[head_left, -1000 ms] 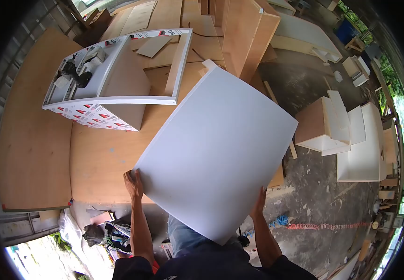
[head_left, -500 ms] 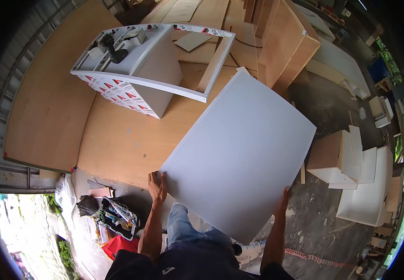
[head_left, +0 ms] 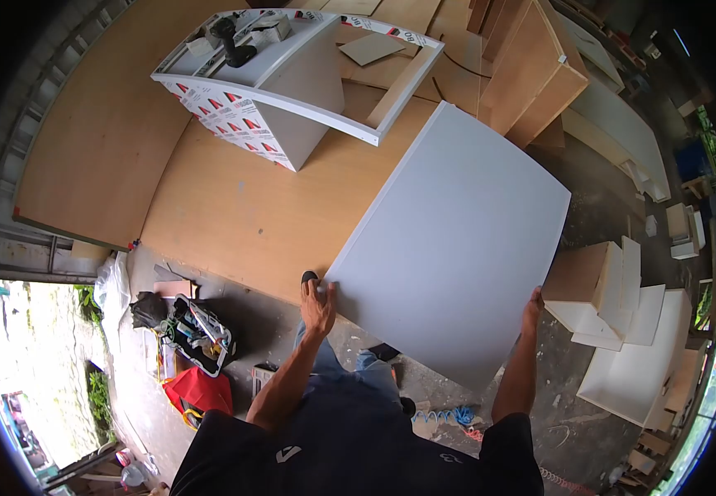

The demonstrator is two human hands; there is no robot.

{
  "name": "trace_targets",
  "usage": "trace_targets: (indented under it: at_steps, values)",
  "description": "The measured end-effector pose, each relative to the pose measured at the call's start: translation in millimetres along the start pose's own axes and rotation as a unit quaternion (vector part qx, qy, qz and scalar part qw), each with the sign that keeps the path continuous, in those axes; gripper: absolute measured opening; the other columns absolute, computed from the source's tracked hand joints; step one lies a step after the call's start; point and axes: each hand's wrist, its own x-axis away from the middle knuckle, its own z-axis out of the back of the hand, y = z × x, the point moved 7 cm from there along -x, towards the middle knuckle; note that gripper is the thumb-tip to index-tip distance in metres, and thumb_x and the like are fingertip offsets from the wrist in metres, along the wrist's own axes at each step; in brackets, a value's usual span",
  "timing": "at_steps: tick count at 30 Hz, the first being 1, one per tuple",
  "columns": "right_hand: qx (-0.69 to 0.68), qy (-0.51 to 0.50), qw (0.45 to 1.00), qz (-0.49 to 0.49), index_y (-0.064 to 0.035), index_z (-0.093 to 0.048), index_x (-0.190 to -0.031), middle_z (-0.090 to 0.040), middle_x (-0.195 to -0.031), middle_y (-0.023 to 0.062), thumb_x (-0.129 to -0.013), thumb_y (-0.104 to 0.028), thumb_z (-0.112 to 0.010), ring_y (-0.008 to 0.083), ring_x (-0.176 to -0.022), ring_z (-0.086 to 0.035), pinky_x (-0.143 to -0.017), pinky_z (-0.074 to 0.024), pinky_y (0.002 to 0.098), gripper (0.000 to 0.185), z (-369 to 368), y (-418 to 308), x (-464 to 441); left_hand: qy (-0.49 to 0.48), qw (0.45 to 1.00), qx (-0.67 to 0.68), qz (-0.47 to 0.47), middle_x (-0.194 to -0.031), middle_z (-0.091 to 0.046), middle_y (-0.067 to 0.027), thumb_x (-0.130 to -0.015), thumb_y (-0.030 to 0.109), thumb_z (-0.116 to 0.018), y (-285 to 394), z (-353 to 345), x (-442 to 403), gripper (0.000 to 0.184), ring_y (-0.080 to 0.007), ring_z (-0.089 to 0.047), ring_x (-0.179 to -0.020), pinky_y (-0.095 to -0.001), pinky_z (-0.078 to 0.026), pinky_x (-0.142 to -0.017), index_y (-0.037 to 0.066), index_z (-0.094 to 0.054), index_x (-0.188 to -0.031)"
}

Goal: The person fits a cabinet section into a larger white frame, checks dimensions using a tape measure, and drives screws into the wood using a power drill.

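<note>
I see a dark drill (head_left: 234, 51) atop the white cabinet (head_left: 312, 76) at upper left, the left hand (head_left: 318, 310) gripping the lower-left corner of the white panel (head_left: 457, 244) right of centre, and the right hand (head_left: 532, 307) clasping its right edge.

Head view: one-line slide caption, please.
Both bare hands hold a flat, pale-grey rectangular panel by its edges at a broad, tan wooden worktop.
</note>
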Motion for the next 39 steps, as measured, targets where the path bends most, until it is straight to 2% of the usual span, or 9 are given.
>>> trace_targets:
  at_steps: [4,6,8,10,12,18,26,31,39]
  values:
    - [-0.050,-0.032,0.995,0.075,0.0081,-0.045,-0.137,-0.045,-0.144,0.0212,-0.098,-0.056,-0.044,0.0290,-0.132,-0.043,-0.111,-0.0321,0.0368,0.075,-8,0,4,-0.022,0.998,0.049,0.031,-0.105,-0.055,-0.0229,-0.092,0.047,-0.056,-17,6,-7,0.051,-0.0418,-0.054,-0.100,-0.0494,-0.044,-0.086,-0.003,-0.056,-0.104]
    - [-0.010,0.119,0.989,0.090,0.0107,-0.047,-0.132,-0.048,-0.140,0.0226,-0.098,-0.057,-0.044,0.0299,-0.127,-0.047,-0.108,-0.0345,0.0375,0.076,-2,-11,28,-0.068,0.992,0.084,0.062,-0.102,-0.056,-0.0220,-0.089,0.051,-0.060,-24,5,-16,0.057,-0.0405,-0.055,-0.098,-0.0468,-0.045,-0.085,-0.004,-0.061,-0.103]
    - [0.051,0.088,0.990,0.097,0.0099,-0.053,-0.127,-0.055,-0.133,0.0225,-0.099,-0.056,-0.043,0.0329,-0.120,-0.052,-0.104,-0.0386,0.0404,0.073,4,-27,58,-0.107,0.981,0.137,0.082,-0.103,-0.057,-0.0215,-0.088,0.052,-0.061,-13,12,-18,0.059,-0.0395,-0.056,-0.099,-0.0460,-0.045,-0.086,-0.003,-0.061,-0.108]
    - [0.122,0.117,0.985,0.038,0.0045,-0.057,-0.125,-0.058,-0.122,0.0296,-0.100,-0.051,-0.038,0.0447,-0.111,-0.056,-0.094,-0.0453,0.0487,0.063,10,24,65,-0.180,0.958,0.207,0.081,-0.113,-0.059,-0.0215,-0.086,0.057,-0.062,-26,1,-20,0.066,-0.0370,-0.056,-0.110,-0.0441,-0.046,-0.092,0.000,-0.061,-0.119]
    - [0.333,0.109,0.937,0.002,0.0064,-0.061,-0.116,-0.061,-0.118,0.0267,-0.099,-0.048,-0.039,0.0435,-0.108,-0.058,-0.091,-0.0461,0.0527,0.061,13,29,109,-0.209,0.955,0.203,0.059,-0.118,-0.058,-0.0223,-0.086,0.058,-0.061,-20,11,-24,0.068,-0.0368,-0.055,-0.115,-0.0442,-0.045,-0.095,0.000,-0.060,-0.122]
    - [0.254,0.170,0.897,-0.320,0.0056,-0.054,-0.124,-0.054,-0.127,0.0284,-0.093,-0.036,-0.050,0.0428,-0.113,-0.056,-0.093,-0.0448,0.0563,0.052,-6,-8,264,-0.403,0.882,0.243,0.018,-0.146,-0.036,-0.0234,-0.086,0.062,-0.059,-31,-6,-37,0.089,-0.0388,-0.041,-0.132,-0.0436,-0.034,-0.111,0.002,-0.035,-0.146]
    - [0.309,0.269,0.809,-0.422,0.0056,-0.049,-0.128,-0.045,-0.137,0.0299,-0.090,-0.036,-0.055,0.0434,-0.122,-0.049,-0.097,-0.0428,0.0561,0.057,-74,-56,344,-0.525,0.833,0.168,-0.053,-0.149,-0.026,-0.0314,-0.085,0.055,-0.065,-30,-28,-38,0.097,-0.0461,-0.033,-0.136,-0.0464,-0.031,-0.113,0.005,-0.017,-0.153]
    - [0.459,0.229,0.837,-0.191,0.0059,-0.046,-0.132,-0.033,-0.147,0.0292,-0.085,-0.034,-0.061,0.0431,-0.133,-0.037,-0.105,-0.0366,0.0546,0.063,-119,-126,322,-0.572,0.810,0.113,-0.070,-0.149,-0.027,-0.0307,-0.083,0.050,-0.066,-5,-24,-50,0.097,-0.0466,-0.034,-0.136,-0.0487,-0.032,-0.112,0.006,-0.015,-0.154]
    - [0.328,0.109,0.922,0.173,0.0034,-0.051,-0.130,-0.052,-0.132,0.0229,-0.089,-0.026,-0.064,0.0384,-0.125,-0.046,-0.106,-0.0371,0.0472,0.052,-193,-306,92,-0.360,0.932,0.032,0.029,-0.140,-0.044,-0.0207,-0.098,0.050,-0.043,30,-54,-50,0.065,-0.0392,-0.050,-0.122,-0.0569,-0.040,-0.101,0.003,-0.036,-0.142]
